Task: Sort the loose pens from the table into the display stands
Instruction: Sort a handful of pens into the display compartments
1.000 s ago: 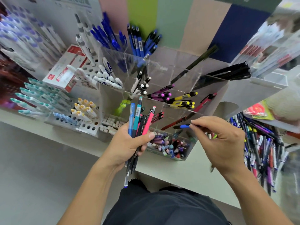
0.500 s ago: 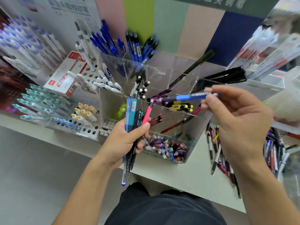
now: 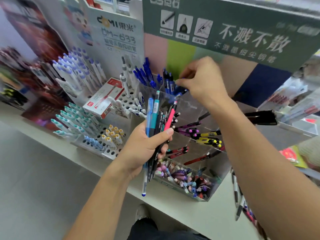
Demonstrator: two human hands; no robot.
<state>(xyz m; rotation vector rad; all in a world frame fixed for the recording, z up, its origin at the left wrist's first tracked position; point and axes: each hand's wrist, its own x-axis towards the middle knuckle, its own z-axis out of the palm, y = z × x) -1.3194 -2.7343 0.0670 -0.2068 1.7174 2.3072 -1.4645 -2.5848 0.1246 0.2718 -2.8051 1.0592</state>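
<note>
your right hand (image 3: pixel 202 80) is at the upper middle of the frame, over the top compartment of the clear acrylic display stand (image 3: pixel 194 108), where dark blue pens with black grips (image 3: pixel 168 82) already stand. its fingers are curled and pinched together on a blue pen (image 3: pixel 181 90), of which only a small part shows under the fingertips. your left hand (image 3: pixel 147 148) is in the centre, its fingers and thumb clamped round a bundle of mixed pens (image 3: pixel 156 118): light blue, teal, black and pink. more loose pens (image 3: pixel 239 196) lie on the pale table (image 3: pixel 173 212) at the lower right edge, partly behind your right arm.

the risk, i think, is that the pen catches on the pens that already stand there and falls into the wrong compartment below. also the bundle sits loosely fanned in your left hand, one pen hanging low, so it could slip out while you look up
</note>
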